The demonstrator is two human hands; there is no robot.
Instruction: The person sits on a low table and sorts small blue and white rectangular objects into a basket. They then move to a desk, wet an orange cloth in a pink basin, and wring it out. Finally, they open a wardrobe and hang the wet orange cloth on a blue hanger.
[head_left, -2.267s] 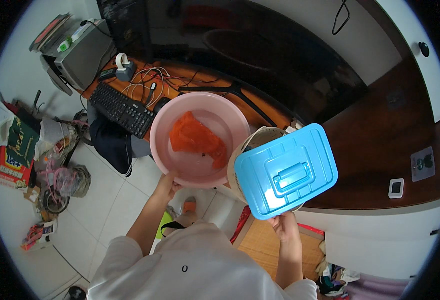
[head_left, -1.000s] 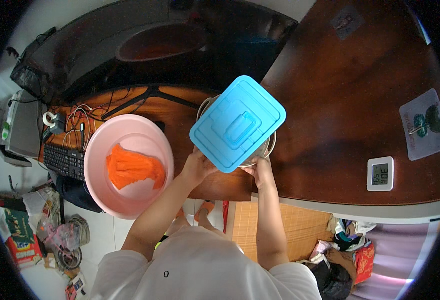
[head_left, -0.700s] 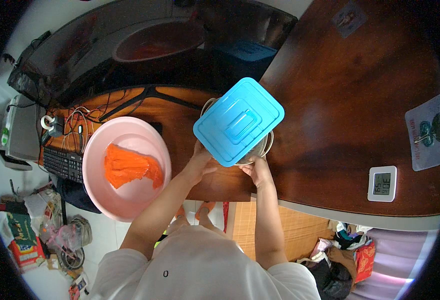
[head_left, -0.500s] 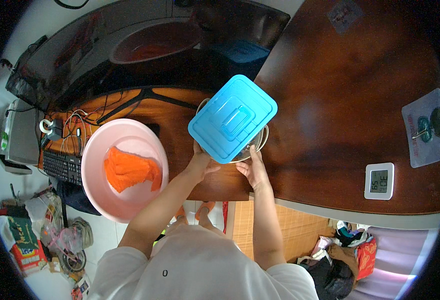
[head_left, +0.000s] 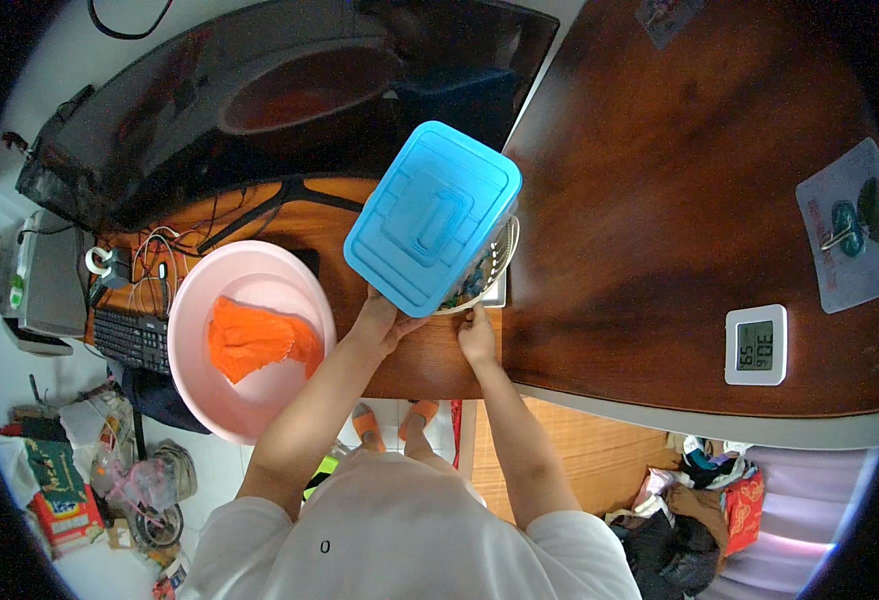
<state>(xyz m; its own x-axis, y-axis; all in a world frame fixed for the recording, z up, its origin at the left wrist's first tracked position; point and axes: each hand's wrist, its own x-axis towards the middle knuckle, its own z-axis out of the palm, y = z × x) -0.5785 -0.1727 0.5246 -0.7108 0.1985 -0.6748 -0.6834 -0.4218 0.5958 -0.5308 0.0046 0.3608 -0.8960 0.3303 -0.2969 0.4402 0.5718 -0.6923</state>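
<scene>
Nearest me, my left hand (head_left: 388, 318) grips the near edge of the blue lid (head_left: 432, 218), tilted up over the bowl (head_left: 488, 272). My right hand (head_left: 477, 335) pinches the bowl's rim at the tabletop (head_left: 660, 200) edge. To do this well, I judge I should steady the bowl and keep the lid level so nothing spills. Left of them sits the pink basin (head_left: 250, 340) with orange cloth (head_left: 255, 338); beyond, a dark monitor (head_left: 260, 100).

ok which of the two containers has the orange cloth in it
The round pink basin at the left, beside the left hand. The other, a basket under the blue lid, holds small mixed items, no cloth.
</scene>
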